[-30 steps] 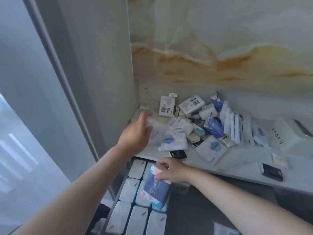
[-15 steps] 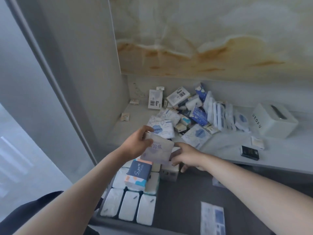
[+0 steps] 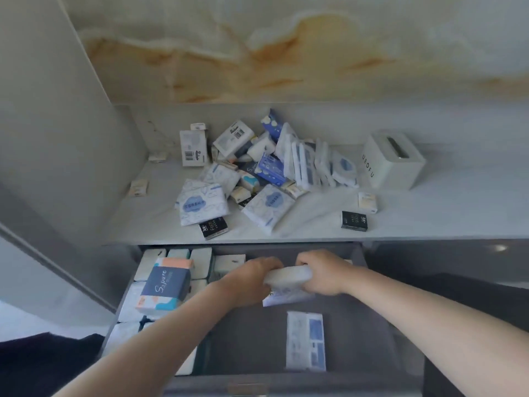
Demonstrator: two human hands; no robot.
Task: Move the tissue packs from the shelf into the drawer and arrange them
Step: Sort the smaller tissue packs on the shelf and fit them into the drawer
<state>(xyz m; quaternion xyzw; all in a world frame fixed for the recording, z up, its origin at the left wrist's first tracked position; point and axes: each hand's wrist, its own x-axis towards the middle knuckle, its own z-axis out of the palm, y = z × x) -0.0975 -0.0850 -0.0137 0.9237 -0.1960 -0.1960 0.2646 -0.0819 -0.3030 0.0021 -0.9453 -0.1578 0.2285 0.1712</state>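
Fingers [image 3: 271,265] — left hand [image 3: 253,277], right hand [image 3: 325,275] — clamp one soft white oblong tissue pack [image 3: 289,277] over drawer [image 3: 252,342].

2 hands (left hand [image 3: 252,277], right hand [image 3: 323,273]), 1 white pack [image 3: 287,275] btw them. Below them: 1 flat pack [image 3: 305,340]; left of left hand: 1 navy pack [image 3: 166,285]. Above, on shelf [image 3: 415,213]: 1 tissue box [image 3: 392,160], 2 black packs [image 3: 213,229] [image 3: 354,221], heap [image 3: 266,173] uncountable.
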